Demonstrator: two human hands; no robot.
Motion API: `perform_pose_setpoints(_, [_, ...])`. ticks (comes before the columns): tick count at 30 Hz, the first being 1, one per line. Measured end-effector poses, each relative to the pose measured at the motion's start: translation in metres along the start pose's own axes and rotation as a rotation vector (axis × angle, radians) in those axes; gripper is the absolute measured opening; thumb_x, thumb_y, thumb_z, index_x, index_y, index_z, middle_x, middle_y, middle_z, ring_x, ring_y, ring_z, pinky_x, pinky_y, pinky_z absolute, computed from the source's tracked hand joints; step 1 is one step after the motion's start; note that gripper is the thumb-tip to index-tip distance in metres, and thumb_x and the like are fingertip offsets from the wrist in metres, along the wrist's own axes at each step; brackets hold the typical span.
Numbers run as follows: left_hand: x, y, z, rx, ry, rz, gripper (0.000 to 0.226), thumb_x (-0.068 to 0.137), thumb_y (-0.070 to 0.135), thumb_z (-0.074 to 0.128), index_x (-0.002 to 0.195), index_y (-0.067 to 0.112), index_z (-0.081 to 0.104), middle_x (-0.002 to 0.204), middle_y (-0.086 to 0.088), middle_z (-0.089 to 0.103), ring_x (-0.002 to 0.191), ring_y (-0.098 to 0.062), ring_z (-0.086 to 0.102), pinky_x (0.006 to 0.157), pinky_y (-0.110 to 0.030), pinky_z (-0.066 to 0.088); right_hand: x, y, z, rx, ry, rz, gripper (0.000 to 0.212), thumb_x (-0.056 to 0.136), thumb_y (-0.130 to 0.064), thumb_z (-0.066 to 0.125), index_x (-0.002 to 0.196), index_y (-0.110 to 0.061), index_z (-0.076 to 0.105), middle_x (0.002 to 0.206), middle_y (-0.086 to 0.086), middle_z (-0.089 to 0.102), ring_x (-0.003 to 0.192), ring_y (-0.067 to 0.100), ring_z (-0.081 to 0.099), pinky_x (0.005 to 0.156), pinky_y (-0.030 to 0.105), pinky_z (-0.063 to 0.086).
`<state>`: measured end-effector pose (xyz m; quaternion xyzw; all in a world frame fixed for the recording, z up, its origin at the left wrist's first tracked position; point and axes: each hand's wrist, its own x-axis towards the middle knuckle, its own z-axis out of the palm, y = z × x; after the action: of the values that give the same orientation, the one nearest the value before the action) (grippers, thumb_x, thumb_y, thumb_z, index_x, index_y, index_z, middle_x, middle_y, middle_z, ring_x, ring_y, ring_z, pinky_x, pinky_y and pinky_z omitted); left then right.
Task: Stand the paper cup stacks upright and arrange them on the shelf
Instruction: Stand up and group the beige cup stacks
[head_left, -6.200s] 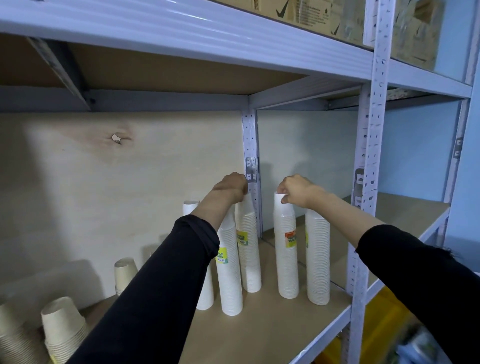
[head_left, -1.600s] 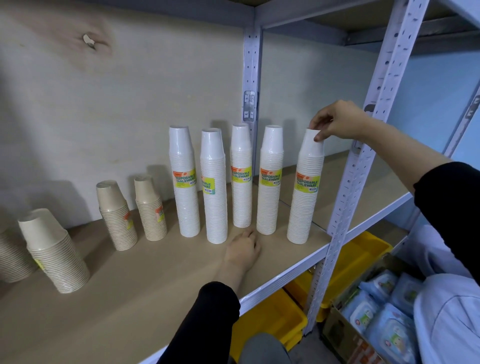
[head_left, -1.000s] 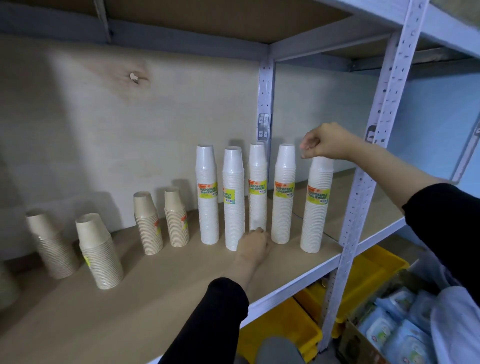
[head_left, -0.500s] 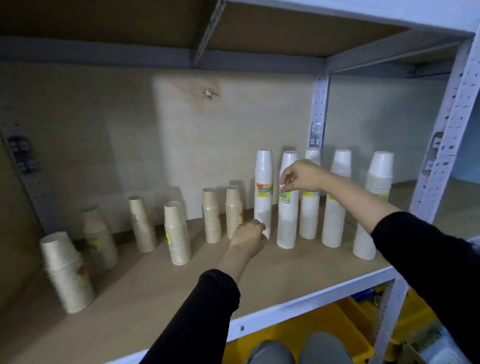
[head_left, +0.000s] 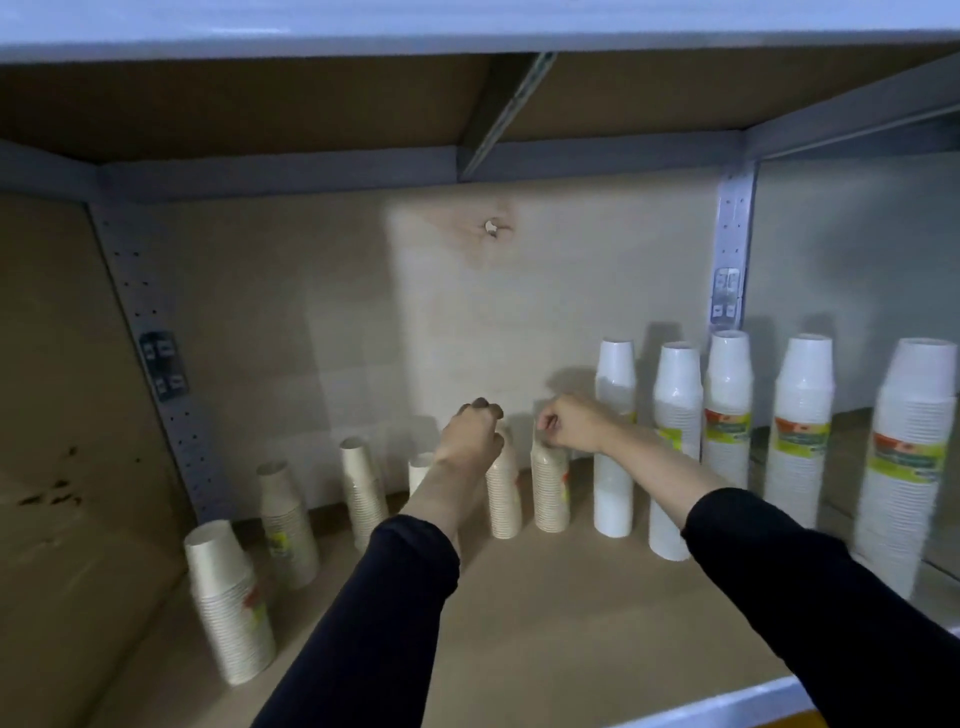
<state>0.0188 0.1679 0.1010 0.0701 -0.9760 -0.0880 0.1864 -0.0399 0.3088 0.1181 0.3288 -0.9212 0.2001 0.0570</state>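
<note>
Fingertips of both hands are bunched down over the tops of two short beige cup stacks: the left hand (head_left: 474, 431) pinched on the left beige stack (head_left: 505, 506), the right hand (head_left: 569, 423) pinched on the right beige stack (head_left: 550, 491) just beside it, seemingly to keep each steady and upright while it is lined up. Both forearms reach straight in over the shelf (head_left: 545, 613), wrists bent downward, black sleeves pushed back. Right of them five tall white cup stacks (head_left: 730, 410) stand in a row; further beige stacks (head_left: 228, 603) stand looser toward the left.
</note>
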Motion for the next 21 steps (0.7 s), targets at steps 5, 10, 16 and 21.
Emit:
perform_pose_setpoints(5, [0.029,-0.001,-0.001,-0.047,-0.010,-0.031,0.040,0.091,0.008,0.050,0.131,0.010,0.053,0.134,-0.009,0.052,0.124,-0.026,0.050,0.102,-0.034,0.042,0.022,0.006,0.007,-0.064,0.014,0.030,0.029,0.086,-0.010,0.054,0.114,-0.008,0.062,0.126,0.011,0.057,0.121,0.026,0.047,0.097,0.028,0.039])
perform_pose_setpoints(10, [0.048,0.002,0.010,-0.028,-0.092,-0.090,0.036,0.092,0.020,0.055,0.126,0.008,0.057,0.133,-0.010,0.054,0.123,-0.026,0.050,0.100,-0.032,0.042,0.041,0.012,0.014,-0.081,-0.021,0.087,0.033,0.088,-0.011,0.057,0.120,-0.005,0.059,0.127,0.014,0.055,0.116,0.028,0.053,0.098,0.034,0.044])
perform_pose_setpoints(16, [0.057,-0.001,0.025,0.007,-0.148,-0.170,0.032,0.089,0.020,0.058,0.116,0.003,0.062,0.124,-0.014,0.060,0.116,-0.028,0.056,0.091,-0.032,0.048,0.057,0.018,0.025,-0.115,-0.101,0.133,0.027,0.087,-0.006,0.057,0.113,-0.001,0.063,0.120,0.017,0.060,0.110,0.030,0.058,0.095,0.034,0.048])
perform_pose_setpoints(21, [0.059,-0.002,0.025,0.028,-0.144,-0.135,0.028,0.090,0.012,0.051,0.114,0.004,0.065,0.121,-0.015,0.061,0.113,-0.030,0.057,0.090,-0.033,0.049,0.062,0.018,0.028,-0.135,-0.064,0.157,0.026,0.087,-0.006,0.057,0.111,0.000,0.064,0.119,0.017,0.061,0.109,0.031,0.059,0.090,0.031,0.047])
